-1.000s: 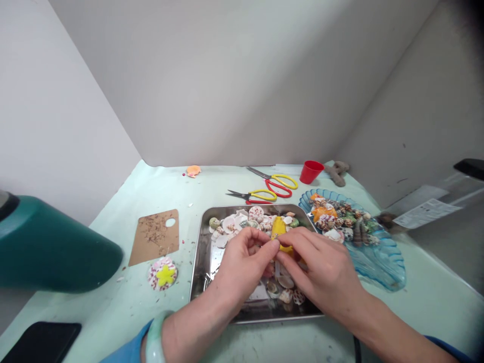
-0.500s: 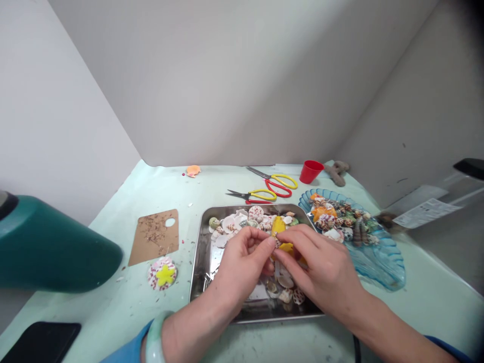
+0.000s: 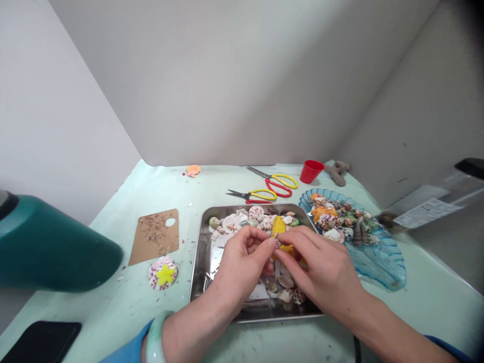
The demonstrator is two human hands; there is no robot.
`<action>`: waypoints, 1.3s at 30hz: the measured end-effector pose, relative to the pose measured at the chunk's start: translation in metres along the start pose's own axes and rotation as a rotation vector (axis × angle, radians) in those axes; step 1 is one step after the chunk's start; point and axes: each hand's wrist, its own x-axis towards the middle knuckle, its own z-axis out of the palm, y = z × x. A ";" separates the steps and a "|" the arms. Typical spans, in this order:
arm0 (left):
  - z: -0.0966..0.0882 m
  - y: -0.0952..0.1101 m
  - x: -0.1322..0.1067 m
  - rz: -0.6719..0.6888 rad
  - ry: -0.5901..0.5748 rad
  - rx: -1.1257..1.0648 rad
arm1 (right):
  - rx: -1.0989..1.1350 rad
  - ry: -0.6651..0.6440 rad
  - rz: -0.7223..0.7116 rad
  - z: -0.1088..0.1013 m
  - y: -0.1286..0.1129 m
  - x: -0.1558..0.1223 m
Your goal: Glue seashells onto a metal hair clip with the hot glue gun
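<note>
My left hand [image 3: 245,262] and my right hand [image 3: 321,264] meet above a metal tray [image 3: 196,262]. Between their fingertips is a small spotted seashell [image 3: 278,243], pinched from both sides and partly hidden by the fingers. White and speckled shells [image 3: 230,223] lie in the back of the tray. A yellow piece [image 3: 279,225], perhaps a starfish, shows behind the fingers. More shells [image 3: 286,295] lie under my hands, near the tray's front edge.
Behind the tray lie two pairs of scissors [image 3: 260,194] and a red cup [image 3: 312,172]. A blue shell-shaped plate [image 3: 393,262] with shells stands right. Left are brown cardboard [image 3: 155,234], a speckled shell with a yellow star [image 3: 163,275], a green bottle [image 3: 60,247] and a black phone-like slab [image 3: 41,343].
Almost nothing differs. The small shell has turned slightly between my fingertips and shows a little more; both hands stay in place.
</note>
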 end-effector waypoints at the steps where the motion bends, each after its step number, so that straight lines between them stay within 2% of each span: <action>1: 0.000 0.000 0.000 -0.006 0.001 0.003 | 0.000 -0.005 0.001 0.000 0.000 0.000; 39: 0.001 0.002 -0.001 -0.045 0.007 0.041 | -0.002 -0.044 0.012 0.000 0.001 -0.001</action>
